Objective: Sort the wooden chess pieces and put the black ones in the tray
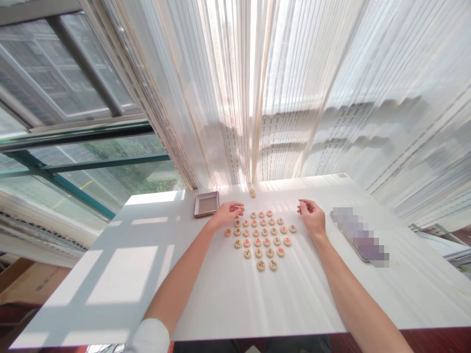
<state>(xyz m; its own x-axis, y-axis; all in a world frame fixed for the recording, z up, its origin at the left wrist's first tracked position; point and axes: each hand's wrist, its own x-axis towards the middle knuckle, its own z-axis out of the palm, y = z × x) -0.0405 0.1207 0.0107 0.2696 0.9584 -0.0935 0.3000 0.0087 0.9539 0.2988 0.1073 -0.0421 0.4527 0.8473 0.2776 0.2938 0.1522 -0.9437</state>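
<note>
Round wooden xiangqi pieces (265, 232) with red and black characters lie in close rows on the white table, forming a rounded cluster. My left hand (228, 214) is at the cluster's upper left, beside the open box, its fingers bent together; whether a small piece is between the fingertips is too small to tell. My right hand (311, 214) hovers at the upper right of the cluster, thumb and fingers pinched together, with anything between them too small to make out. Two pale pieces (252, 193) sit apart near the table's far edge.
An open, shallow box (206, 204) stands at the back left of the white table (206, 304). A partly blurred flat object (355, 235) lies at the right. Sheer curtains (235, 98) hang behind the far edge, and a window is at the left.
</note>
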